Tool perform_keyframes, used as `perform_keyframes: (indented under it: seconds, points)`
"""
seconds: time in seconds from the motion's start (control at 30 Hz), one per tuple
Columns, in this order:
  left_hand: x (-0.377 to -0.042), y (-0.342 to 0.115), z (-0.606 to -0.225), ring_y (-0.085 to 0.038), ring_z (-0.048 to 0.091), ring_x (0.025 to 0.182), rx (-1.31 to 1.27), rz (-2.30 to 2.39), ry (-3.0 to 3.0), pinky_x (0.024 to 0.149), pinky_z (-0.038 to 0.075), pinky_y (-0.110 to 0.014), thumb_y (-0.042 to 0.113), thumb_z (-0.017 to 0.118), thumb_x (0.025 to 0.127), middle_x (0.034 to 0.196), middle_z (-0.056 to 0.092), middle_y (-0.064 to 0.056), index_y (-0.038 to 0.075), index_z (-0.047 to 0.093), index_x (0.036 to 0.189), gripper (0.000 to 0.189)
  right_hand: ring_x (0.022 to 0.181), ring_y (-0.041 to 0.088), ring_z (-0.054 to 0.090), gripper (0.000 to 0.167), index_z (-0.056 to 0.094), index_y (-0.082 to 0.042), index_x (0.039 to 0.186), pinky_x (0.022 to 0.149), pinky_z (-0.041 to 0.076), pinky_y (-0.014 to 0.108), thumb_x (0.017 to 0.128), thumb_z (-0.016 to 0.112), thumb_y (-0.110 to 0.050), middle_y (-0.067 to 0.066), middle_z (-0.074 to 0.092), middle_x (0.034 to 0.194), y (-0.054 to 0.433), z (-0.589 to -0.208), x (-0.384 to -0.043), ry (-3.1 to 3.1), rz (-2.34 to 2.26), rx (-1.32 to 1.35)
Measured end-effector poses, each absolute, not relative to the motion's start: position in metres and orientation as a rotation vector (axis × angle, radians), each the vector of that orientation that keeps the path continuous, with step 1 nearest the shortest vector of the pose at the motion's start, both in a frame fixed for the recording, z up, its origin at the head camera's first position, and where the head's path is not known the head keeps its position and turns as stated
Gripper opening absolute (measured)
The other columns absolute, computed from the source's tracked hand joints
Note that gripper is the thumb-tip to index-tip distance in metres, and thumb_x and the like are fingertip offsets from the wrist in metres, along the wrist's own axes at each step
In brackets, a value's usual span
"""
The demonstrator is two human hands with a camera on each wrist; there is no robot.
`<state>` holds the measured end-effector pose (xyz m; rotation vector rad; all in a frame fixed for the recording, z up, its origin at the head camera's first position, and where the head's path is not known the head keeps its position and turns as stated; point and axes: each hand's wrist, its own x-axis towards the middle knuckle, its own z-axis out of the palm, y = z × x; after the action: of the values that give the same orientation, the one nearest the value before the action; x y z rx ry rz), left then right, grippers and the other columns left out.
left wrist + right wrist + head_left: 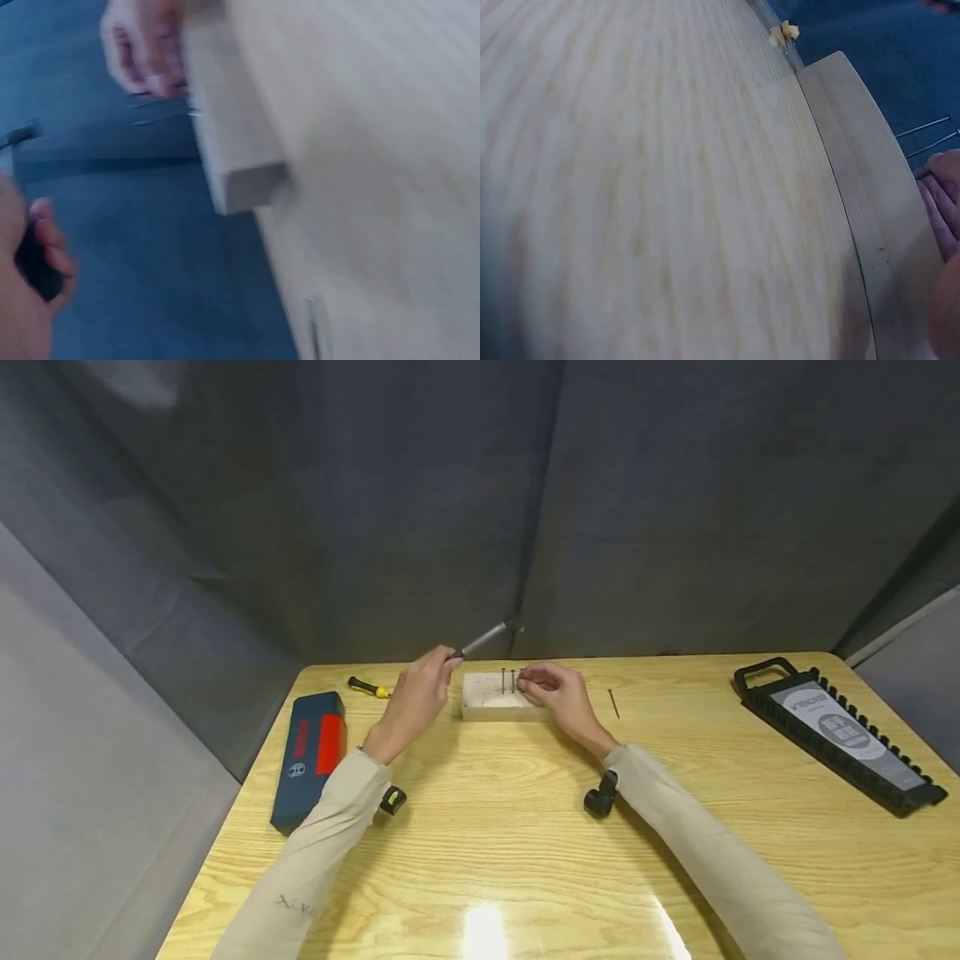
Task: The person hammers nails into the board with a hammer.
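My left hand grips a hammer by its dark handle, holding it up over the left end of a pale wood block. The hammer's head shows in the left wrist view. Two nails stand upright in the block, side by side. Just right of them, my right hand pinches another nail between thumb and fingers at the block's top. Its fingers hide most of that nail.
A loose nail lies on the table right of the block. To the left are a yellow and black screwdriver and a blue Bosch case. A black wrench rack lies far right. Dark curtain hangs behind the table.
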<state>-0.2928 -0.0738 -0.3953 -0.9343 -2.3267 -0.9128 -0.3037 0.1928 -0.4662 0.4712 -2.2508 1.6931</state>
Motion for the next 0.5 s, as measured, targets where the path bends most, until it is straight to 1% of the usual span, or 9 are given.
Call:
perform_keyframes:
  seconds: [0.1,0.17,0.27,0.33,0.5]
  points:
    - [-0.291,-0.07,-0.39,-0.021,0.05,0.064,-0.929,-1.024,-2.231,0.056,0.044,-0.033,0.008,0.047,0.112,0.083,0.057,-0.013,-0.005,0.058,0.11,0.017,0.1,0.026,0.074,0.021,0.073,0.005,0.116,0.085,0.057,0.018,0.097,0.075,-0.005,0.024,0.075,0.112,0.194,-0.465,-0.303,-2.244,1.695,0.474]
    - [-0.289,-0.068,-0.394,-0.019,0.05,0.064,-0.954,-0.998,-2.311,0.056,0.045,-0.03,0.008,0.047,0.112,0.082,0.058,-0.012,-0.005,0.059,0.109,0.018,0.097,0.017,0.074,0.02,0.073,0.004,0.115,0.085,0.057,0.018,0.097,0.075,-0.005,0.024,0.075,0.111,0.195,-0.464,-0.303,-2.241,1.692,0.478]
    - [-0.285,-0.067,-0.405,-0.013,0.049,0.063,-1.002,-0.855,-2.502,0.054,0.046,-0.026,0.012,0.047,0.113,0.079,0.057,-0.007,-0.004,0.06,0.107,0.022,0.095,0.011,0.073,0.018,0.073,0.005,0.113,0.084,0.058,0.018,0.096,0.075,-0.003,0.024,0.075,0.11,0.195,-0.464,-0.304,-2.231,1.706,0.48]
    - [-0.282,-0.067,-0.408,-0.013,0.049,0.063,-1.0,-0.812,-2.56,0.054,0.045,-0.026,0.014,0.048,0.113,0.078,0.056,-0.006,-0.003,0.062,0.106,0.023,0.096,0.013,0.073,0.019,0.073,0.006,0.114,0.084,0.057,0.017,0.096,0.075,-0.001,0.025,0.075,0.111,0.195,-0.465,-0.305,-2.23,1.707,0.491]
    - [-0.28,-0.066,-0.404,-0.017,0.047,0.062,-0.975,-0.859,-2.503,0.055,0.044,-0.032,0.014,0.047,0.113,0.079,0.054,-0.007,-0.002,0.061,0.107,0.022,0.101,0.029,0.074,0.023,0.071,0.008,0.118,0.084,0.057,0.017,0.097,0.073,0.0,0.028,0.073,0.113,0.195,-0.469,-0.305,-2.213,1.727,0.51]
